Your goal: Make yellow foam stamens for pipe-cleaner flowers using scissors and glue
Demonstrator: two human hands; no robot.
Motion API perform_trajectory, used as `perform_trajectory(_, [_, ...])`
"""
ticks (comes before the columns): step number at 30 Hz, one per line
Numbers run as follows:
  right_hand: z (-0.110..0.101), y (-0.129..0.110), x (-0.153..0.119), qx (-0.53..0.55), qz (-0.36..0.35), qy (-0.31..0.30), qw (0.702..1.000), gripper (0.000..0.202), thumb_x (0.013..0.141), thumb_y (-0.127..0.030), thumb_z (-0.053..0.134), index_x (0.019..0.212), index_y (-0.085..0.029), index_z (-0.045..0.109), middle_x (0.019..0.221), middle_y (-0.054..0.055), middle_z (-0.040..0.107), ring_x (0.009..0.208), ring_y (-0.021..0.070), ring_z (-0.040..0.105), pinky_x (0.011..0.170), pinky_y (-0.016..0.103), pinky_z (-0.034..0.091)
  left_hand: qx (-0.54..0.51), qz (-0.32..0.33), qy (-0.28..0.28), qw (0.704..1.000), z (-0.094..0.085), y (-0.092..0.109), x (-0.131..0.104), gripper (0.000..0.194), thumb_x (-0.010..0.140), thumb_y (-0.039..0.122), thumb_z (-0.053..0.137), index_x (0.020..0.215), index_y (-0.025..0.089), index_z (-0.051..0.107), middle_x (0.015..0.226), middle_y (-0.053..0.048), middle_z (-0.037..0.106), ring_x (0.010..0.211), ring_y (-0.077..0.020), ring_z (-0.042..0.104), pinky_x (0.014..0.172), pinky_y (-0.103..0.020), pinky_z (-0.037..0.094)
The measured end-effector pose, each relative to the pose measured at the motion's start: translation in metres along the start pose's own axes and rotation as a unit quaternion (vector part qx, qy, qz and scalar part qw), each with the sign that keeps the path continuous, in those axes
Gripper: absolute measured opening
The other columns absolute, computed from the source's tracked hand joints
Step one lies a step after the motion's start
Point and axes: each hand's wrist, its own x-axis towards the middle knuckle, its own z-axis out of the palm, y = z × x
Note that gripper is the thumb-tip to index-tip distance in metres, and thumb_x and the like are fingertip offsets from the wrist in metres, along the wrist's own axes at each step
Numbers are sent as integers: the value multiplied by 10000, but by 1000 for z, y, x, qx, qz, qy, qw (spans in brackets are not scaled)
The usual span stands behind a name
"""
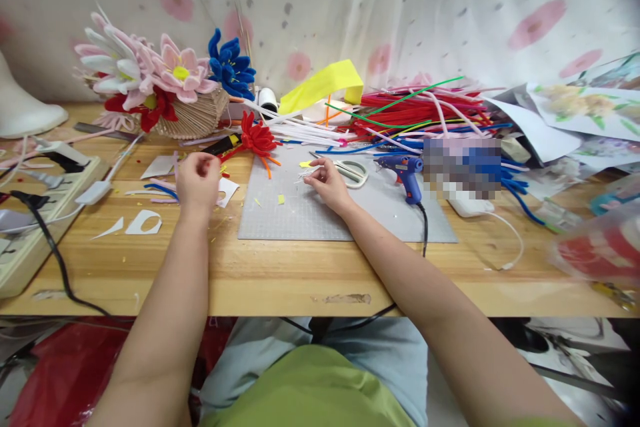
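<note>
My left hand (199, 181) is closed in a pinch at the left of the cutting mat (300, 217). A red pipe-cleaner flower (258, 136) leans away from it, its thin red stem running back to my fingers; the grip itself is partly hidden. Orange pipe-cleaner ends (269, 167) show below the petals. Over the mat, my right hand (329, 185) has its thumb and fingers slightly apart. Thin white strands (303, 174) lie at its fingertips, beside a small yellow scrap (305, 164). Scissors (354, 174) lie just behind this hand.
A blue glue gun (406, 172) stands on the mat's right side, its black cord running over the table edge. Pipe cleaners (420, 110) pile up behind. Finished fuzzy flowers (181, 70) fill the back left. A power strip (47, 227) and paper scraps (144, 221) lie left.
</note>
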Motion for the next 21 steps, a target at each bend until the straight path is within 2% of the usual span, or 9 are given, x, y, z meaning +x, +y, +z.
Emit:
perform_trajectory(2, [1,1,0,-3,-1,-3,1000,352,644,-319,639,933,-227,460,623,-79,556,576,102,509,595,266,390,31,25,6,999,16,25,-11,368,817,448,483,973,144,622,769,-44,491,787,-194,477,755,-371,398])
perform_trajectory(5, [1,2,0,-6,-7,-16,1000,359,648,-334,642,941,-223,464,624,-80,563,560,97,501,591,264,385,21,87,-77,993,38,53,-29,314,798,408,551,986,180,659,782,-36,520,800,-182,508,763,-328,411])
perform_trajectory(8, [2,3,0,-2,-14,-28,999,367,654,-336,644,951,-220,463,617,-82,562,556,96,501,594,264,385,3,138,-145,980,52,66,-40,326,788,421,583,1020,207,664,880,-48,563,860,-186,536,778,-309,420])
perform_trajectory(10, [2,4,0,-1,-18,-31,999,370,654,-335,644,956,-221,464,615,-84,560,563,99,509,600,267,390,7,157,-163,974,57,70,-43,293,789,415,587,977,210,679,872,-51,568,868,-192,541,779,-311,421])
perform_trajectory(15, [3,3,0,-9,-22,-38,999,374,652,-329,648,964,-221,472,635,-77,569,587,106,528,609,269,395,11,160,-146,976,60,71,-43,177,813,300,542,795,197,685,782,-48,561,863,-198,536,781,-321,410])
perform_trajectory(21, [-7,3,4,-28,-18,56,998,282,694,-288,594,938,-228,467,657,-62,553,632,110,529,639,276,398,-24,51,-73,996,58,62,-37,143,790,289,545,741,180,623,744,-24,543,734,-164,505,696,-302,393])
